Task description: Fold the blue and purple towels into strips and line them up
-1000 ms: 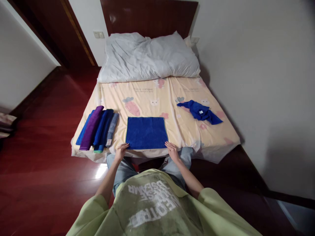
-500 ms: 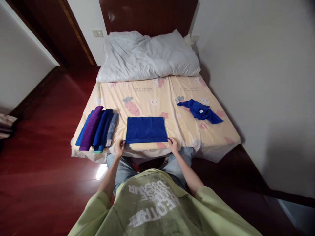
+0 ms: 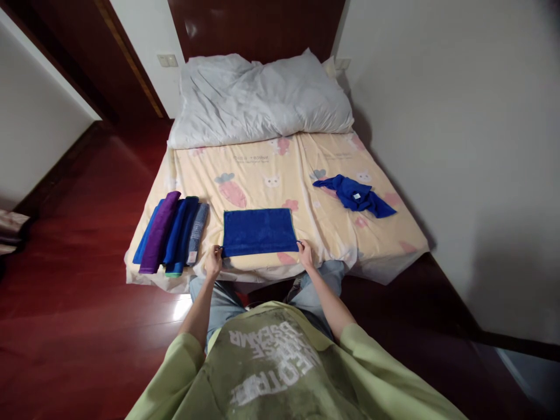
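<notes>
A blue towel (image 3: 259, 228) lies flat near the front edge of the bed, its near edge turned over in a narrow band. My left hand (image 3: 214, 260) pinches its near left corner, and my right hand (image 3: 305, 253) pinches the near right corner. To the left lie several rolled towels side by side: a purple roll (image 3: 160, 233), blue rolls (image 3: 175, 232) around it and a grey-blue roll (image 3: 198, 233) with a pale label. A crumpled blue cloth (image 3: 352, 195) with a small white tag rests on the right part of the bed.
The bed (image 3: 245, 166) has a pale yellow patterned sheet. A grey-white quilt (image 3: 262, 99) lies heaped before the dark headboard (image 3: 258, 26). A white wall (image 3: 446, 146) stands on the right; dark red floor (image 3: 87, 245) shows on the left.
Both hands have moved slightly away from my body with the towel's near edge, and the folded band looks a little wider. The camera view has shifted slightly.
</notes>
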`<state>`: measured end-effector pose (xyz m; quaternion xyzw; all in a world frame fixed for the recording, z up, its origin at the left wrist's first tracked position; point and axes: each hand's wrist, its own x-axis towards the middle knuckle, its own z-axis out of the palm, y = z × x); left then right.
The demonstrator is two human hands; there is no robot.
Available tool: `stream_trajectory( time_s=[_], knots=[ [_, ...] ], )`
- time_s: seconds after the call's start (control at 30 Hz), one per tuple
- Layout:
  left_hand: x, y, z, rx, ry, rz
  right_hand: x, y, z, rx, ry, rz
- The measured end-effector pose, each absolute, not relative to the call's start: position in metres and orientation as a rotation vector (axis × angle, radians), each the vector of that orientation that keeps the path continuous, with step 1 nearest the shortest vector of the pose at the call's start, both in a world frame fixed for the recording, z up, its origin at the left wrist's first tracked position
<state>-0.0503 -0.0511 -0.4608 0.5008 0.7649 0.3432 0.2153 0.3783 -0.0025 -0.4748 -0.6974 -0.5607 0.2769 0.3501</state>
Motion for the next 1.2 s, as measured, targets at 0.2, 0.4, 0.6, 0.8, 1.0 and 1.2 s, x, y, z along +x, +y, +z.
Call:
stream_trajectory(
  time_s=[0.2, 0.4, 0.6, 0.8, 1.0, 1.2],
  knots=[
    [-0.050, -0.050, -0.459, 1.421, 2.140, 0.914, 0.376, -0.001, -0.470, -1.895, -1.490, 0.693],
    [-0.050, -0.048, -0.458, 1.412, 2.152, 0.902, 0.374, 0.001, -0.469, -1.952, -1.478, 0.693],
    [-0.049, -0.049, -0.458, 1.400, 2.145, 0.954, 0.374, 0.002, -0.466, -1.928, -1.472, 0.681],
    [-0.047, -0.051, -0.457, 1.404, 2.148, 1.012, 0.373, 0.003, -0.463, -1.914, -1.433, 0.628],
    [-0.048, -0.049, -0.458, 1.407, 2.152, 0.950, 0.371, 0.002, -0.458, -1.981, -1.451, 0.645],
    [-0.048, -0.048, -0.460, 1.431, 2.167, 0.929, 0.369, 0.002, -0.455, -2.038, -1.478, 0.652]
  ],
)
